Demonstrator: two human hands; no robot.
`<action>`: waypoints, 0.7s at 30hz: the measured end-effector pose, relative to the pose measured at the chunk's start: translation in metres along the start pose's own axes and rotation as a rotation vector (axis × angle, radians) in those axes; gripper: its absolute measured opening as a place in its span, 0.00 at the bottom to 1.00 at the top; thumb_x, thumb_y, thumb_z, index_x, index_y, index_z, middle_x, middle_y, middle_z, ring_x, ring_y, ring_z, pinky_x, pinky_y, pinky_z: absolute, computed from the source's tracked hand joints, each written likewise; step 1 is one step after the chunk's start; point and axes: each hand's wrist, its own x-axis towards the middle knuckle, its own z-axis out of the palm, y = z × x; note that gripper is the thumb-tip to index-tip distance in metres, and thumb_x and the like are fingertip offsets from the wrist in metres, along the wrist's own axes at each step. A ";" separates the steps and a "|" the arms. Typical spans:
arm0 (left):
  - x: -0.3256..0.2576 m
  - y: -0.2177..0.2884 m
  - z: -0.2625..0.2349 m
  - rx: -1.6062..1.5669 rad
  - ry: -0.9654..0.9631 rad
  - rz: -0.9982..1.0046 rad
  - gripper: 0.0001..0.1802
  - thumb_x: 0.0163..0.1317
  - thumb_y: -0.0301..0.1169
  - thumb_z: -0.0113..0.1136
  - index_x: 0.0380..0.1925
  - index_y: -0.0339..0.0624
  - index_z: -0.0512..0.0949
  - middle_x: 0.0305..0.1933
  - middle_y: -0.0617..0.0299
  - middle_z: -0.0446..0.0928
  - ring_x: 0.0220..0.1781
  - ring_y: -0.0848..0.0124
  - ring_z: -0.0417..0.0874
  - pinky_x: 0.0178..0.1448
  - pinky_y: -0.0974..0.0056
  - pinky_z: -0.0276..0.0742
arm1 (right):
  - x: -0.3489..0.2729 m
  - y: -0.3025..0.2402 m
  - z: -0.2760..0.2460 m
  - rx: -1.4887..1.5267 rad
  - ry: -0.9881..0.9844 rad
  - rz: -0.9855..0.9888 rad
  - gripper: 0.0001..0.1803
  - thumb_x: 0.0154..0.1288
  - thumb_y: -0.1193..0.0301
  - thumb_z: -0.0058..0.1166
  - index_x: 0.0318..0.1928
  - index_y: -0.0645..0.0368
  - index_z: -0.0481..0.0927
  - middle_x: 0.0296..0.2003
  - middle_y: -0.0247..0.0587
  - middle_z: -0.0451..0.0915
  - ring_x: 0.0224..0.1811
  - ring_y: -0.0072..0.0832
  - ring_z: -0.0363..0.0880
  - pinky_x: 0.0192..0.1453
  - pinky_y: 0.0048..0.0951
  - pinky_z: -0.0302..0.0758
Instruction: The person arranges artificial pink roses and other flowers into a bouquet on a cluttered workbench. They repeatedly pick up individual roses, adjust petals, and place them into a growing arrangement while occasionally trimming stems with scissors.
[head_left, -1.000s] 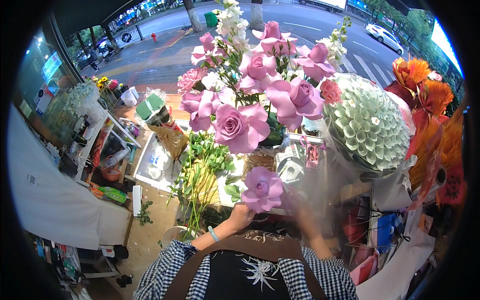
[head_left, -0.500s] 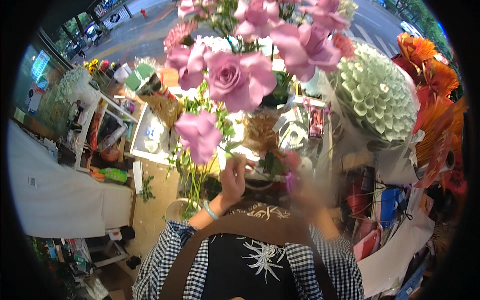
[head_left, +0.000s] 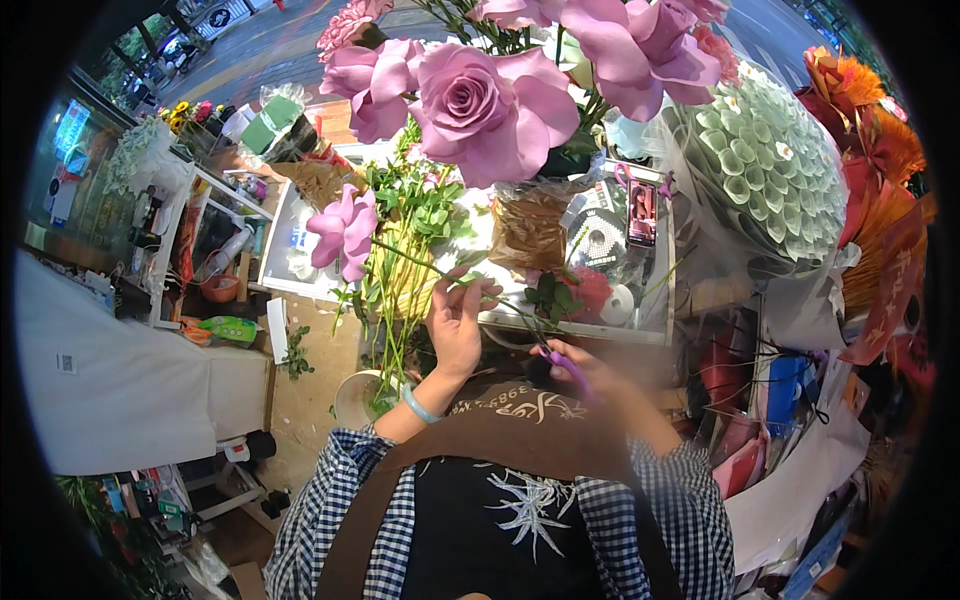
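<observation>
My left hand (head_left: 455,328) pinches the stem of a single pink rose (head_left: 345,232). The bloom points to the left, and the stem runs slanting past my fingers to the right. My right hand (head_left: 597,380) grips purple-handled scissors (head_left: 566,371), their blades close to the leafy lower part of the stem. Whether the blades touch the stem I cannot tell. Straight ahead, large pink roses (head_left: 470,97) stand in an arrangement. Below them, left of the middle, lies a bunch of green stems and leaves (head_left: 405,262).
A white-framed table (head_left: 655,325) holds a brown wrapped block (head_left: 530,228), a phone (head_left: 641,212) and a white roll (head_left: 616,303). On the right stands a large pale green bouquet (head_left: 765,170). A white bucket (head_left: 357,398) with stems is at the lower left.
The rose has swung left and tilted lower, its stem now slanting across. My right hand, blurred before, has come left with the scissors to the stem. The view has shifted slightly.
</observation>
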 end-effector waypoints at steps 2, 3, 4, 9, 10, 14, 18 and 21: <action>-0.003 -0.001 -0.002 -0.001 -0.010 -0.016 0.18 0.69 0.28 0.51 0.56 0.35 0.63 0.43 0.52 0.80 0.45 0.65 0.83 0.47 0.66 0.80 | 0.004 0.006 -0.001 0.253 0.055 0.115 0.25 0.65 0.65 0.58 0.58 0.61 0.68 0.44 0.32 0.75 0.43 0.17 0.72 0.48 0.20 0.70; -0.005 -0.001 -0.002 -0.013 -0.021 -0.027 0.18 0.69 0.28 0.51 0.56 0.34 0.64 0.43 0.52 0.80 0.46 0.65 0.83 0.47 0.66 0.80 | 0.004 0.008 -0.002 0.364 0.093 0.168 0.25 0.65 0.65 0.58 0.59 0.62 0.68 0.44 0.32 0.76 0.42 0.17 0.73 0.46 0.20 0.71; -0.005 -0.002 -0.002 -0.026 -0.015 -0.039 0.17 0.69 0.28 0.52 0.54 0.33 0.66 0.43 0.51 0.80 0.46 0.66 0.83 0.48 0.66 0.80 | 0.005 0.011 -0.002 0.417 0.111 0.164 0.24 0.64 0.67 0.59 0.57 0.62 0.69 0.42 0.32 0.78 0.39 0.17 0.75 0.42 0.20 0.72; -0.005 -0.003 -0.007 0.048 -0.048 -0.131 0.12 0.68 0.26 0.53 0.49 0.34 0.68 0.41 0.52 0.81 0.45 0.68 0.83 0.47 0.67 0.79 | 0.000 0.014 -0.004 0.433 0.160 0.117 0.19 0.63 0.68 0.60 0.52 0.62 0.74 0.33 0.29 0.75 0.33 0.18 0.74 0.37 0.19 0.71; -0.004 -0.003 -0.009 0.050 -0.040 -0.150 0.12 0.68 0.26 0.52 0.48 0.34 0.68 0.41 0.52 0.81 0.44 0.68 0.83 0.47 0.68 0.79 | -0.002 0.014 -0.005 0.401 0.149 0.112 0.18 0.63 0.69 0.60 0.51 0.62 0.74 0.31 0.28 0.75 0.32 0.17 0.74 0.36 0.20 0.71; -0.004 -0.007 -0.010 0.011 0.002 -0.131 0.09 0.68 0.25 0.50 0.46 0.34 0.68 0.40 0.52 0.80 0.43 0.69 0.83 0.47 0.68 0.80 | -0.010 0.017 -0.005 0.330 0.201 0.202 0.16 0.63 0.70 0.61 0.50 0.61 0.76 0.27 0.28 0.74 0.28 0.17 0.72 0.33 0.20 0.69; -0.003 -0.008 -0.008 -0.007 0.020 -0.083 0.09 0.69 0.25 0.49 0.47 0.34 0.67 0.40 0.51 0.80 0.44 0.68 0.82 0.48 0.67 0.81 | -0.012 0.019 -0.007 0.306 0.145 0.136 0.20 0.65 0.66 0.58 0.53 0.60 0.73 0.33 0.30 0.76 0.33 0.17 0.73 0.37 0.19 0.70; -0.004 -0.008 -0.003 -0.011 0.012 -0.065 0.10 0.69 0.26 0.50 0.48 0.34 0.67 0.40 0.50 0.80 0.44 0.67 0.82 0.48 0.66 0.81 | -0.011 0.013 -0.008 0.415 0.071 0.098 0.24 0.66 0.63 0.56 0.58 0.59 0.69 0.39 0.32 0.76 0.37 0.17 0.74 0.41 0.20 0.71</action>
